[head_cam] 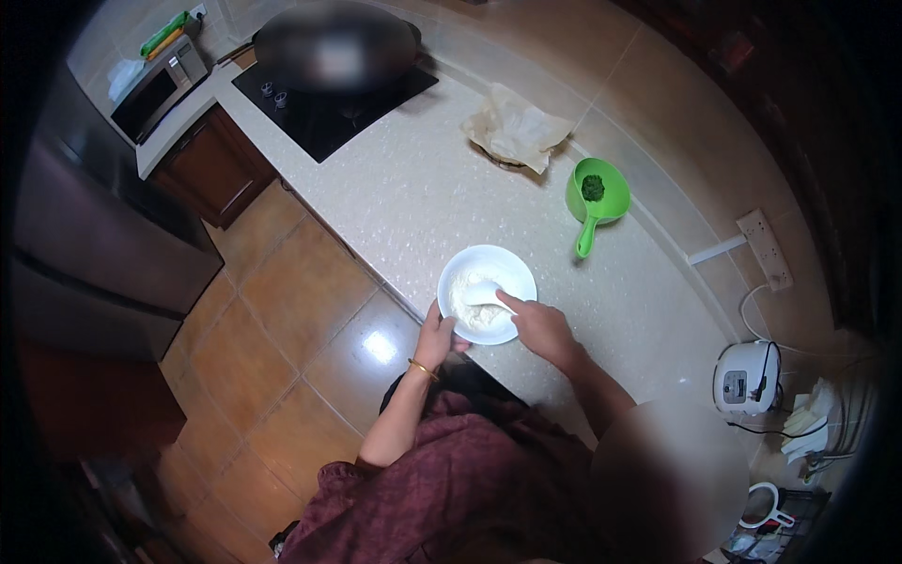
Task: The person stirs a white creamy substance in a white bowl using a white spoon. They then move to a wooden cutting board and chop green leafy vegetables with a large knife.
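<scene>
A white bowl (520, 271) stands at the front edge of the counter with white powder (465, 299), which looks like flour, inside it. My left hand (435, 337) grips the bowl's near left rim, thumb on the edge. A gold bangle (423, 369) circles that wrist. My right hand (542, 328) holds a white spoon (481, 292), index finger laid along it. The spoon's bowl rests in the powder, and most of its handle is hidden under my fingers.
Beyond the bowl is a green ladle-like scoop (619, 194) holding dark green chopped matter (592, 187). Crumpled paper (518, 130) lies near the wall. A black cooktop (317, 120) carries a large blurred pan (335, 46). To the right stands a white rice cooker (745, 381) with cords.
</scene>
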The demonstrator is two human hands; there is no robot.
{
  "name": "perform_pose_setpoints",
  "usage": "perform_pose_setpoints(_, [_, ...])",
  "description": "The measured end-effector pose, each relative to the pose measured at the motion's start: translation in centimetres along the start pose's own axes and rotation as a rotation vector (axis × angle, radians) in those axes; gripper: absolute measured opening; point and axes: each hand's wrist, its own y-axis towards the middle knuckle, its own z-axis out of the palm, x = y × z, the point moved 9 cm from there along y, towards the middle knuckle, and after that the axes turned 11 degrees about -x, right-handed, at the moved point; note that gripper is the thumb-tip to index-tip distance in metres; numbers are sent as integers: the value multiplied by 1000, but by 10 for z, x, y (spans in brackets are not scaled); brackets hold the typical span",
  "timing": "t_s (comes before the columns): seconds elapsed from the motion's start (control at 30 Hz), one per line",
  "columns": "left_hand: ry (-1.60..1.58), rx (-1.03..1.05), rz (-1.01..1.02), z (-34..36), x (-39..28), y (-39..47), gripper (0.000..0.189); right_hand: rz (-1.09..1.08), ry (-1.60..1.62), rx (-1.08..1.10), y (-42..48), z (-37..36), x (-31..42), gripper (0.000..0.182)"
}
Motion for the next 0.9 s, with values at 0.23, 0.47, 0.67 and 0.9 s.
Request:
perform_pose_setpoints(0.23, [-2,29,9,2,-1,1,53,-45,10,-76,3,-8,8,48])
perform_pose_setpoints(0.47, [25,39,-11,5,-1,-1,53,-20,0,-69,7,-3,6,50])
perform_pose_setpoints(0.67, [31,41,-28,-1,4,0,51,-222,-107,53,1,-39,5,46])
perform_pose_setpoints(0.9, [60,55,6,-3,-2,2,52,-226,19,165,8,-9,11,49])
